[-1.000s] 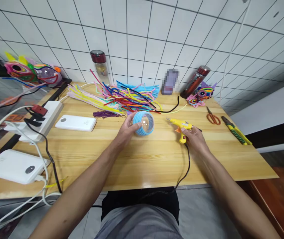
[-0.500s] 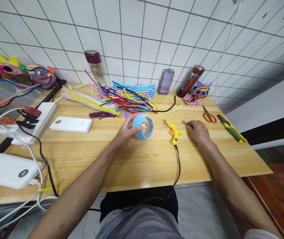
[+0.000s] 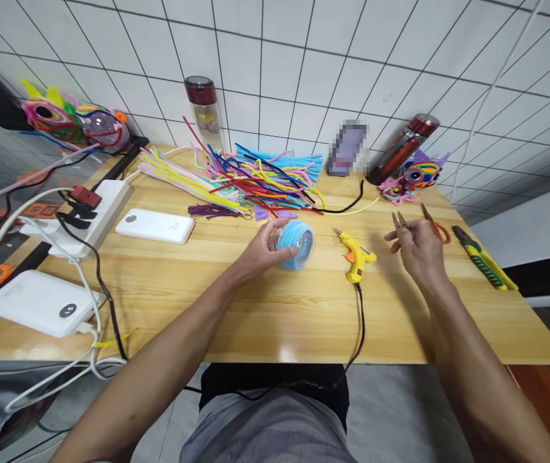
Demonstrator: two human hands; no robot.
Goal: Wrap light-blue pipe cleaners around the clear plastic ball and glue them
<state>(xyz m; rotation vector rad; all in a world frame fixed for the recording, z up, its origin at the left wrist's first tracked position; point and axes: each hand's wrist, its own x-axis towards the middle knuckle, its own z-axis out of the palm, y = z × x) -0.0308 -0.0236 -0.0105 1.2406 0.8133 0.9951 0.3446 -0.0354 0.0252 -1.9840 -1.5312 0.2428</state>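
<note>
Over the worktop (image 3: 265, 315), the left hand (image 3: 265, 247) grips a blue-wrapped cylinder (image 3: 290, 241), axis toward the right edge. The palm-down right hand (image 3: 421, 251) holds snips (image 3: 397, 221), tips toward the back edge.

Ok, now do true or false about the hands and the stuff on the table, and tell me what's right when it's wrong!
1. The left hand holds a clear round thing with blue wrapped around it. True.
2. The right hand is holding the yellow glue gun. False: the glue gun lies on the table, and the right hand holds a small pointed tool.
3. The pliers have green and yellow on their handles. True.
4. The purple tassel lies on top of a white power bank. False: it lies on the table, beside one.
5. The scissors near the right hand have orange handles. True.
</note>
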